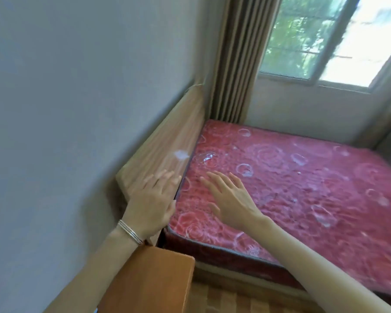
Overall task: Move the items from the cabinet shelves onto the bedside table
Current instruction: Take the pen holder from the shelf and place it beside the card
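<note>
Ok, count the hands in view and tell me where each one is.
2. The left hand, bangles at its wrist, is by the wooden headboard; the right hand is spread above the red mattress. Both are empty.

The bedside table [154, 279] runs off the bottom edge; blurred fingers [165, 179] of the left hand [149, 204] possibly touch the headboard [167, 141].

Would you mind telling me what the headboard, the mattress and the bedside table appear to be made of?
Headboard: light wood or wood-look laminate, striped grain, slight sheen. Mattress: red quilted fabric, pale rose swirls, puckered surface. Bedside table: orange-brown wood or veneer, smooth, satin; blur leaves it open.
</note>
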Available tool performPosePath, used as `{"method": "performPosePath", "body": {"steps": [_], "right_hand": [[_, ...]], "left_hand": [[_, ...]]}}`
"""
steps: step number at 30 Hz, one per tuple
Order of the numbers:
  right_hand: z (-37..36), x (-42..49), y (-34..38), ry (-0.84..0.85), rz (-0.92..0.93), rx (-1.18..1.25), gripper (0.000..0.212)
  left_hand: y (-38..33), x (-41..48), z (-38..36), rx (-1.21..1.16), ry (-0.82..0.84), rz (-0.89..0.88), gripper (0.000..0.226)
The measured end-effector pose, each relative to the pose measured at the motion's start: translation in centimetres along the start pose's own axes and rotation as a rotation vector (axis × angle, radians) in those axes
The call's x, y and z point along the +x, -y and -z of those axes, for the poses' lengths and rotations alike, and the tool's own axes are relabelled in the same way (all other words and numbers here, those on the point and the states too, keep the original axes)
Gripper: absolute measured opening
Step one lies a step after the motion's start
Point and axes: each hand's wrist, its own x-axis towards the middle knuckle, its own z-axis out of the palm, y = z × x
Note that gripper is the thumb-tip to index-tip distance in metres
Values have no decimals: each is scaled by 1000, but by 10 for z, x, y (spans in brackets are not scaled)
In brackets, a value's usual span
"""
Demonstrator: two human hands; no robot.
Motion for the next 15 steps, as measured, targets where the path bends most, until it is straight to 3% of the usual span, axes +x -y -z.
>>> {"method": "performPosePath", "body": {"steps": [9,15], "right_hand": [[102,-244,-33,55,-584,-178,65],[181,-417,-9,80,-1027,-289,62]], "left_hand": [[-205,43,24,-135,-42,-575,61],[-378,30,43,-293,-39,-930,59]]}}
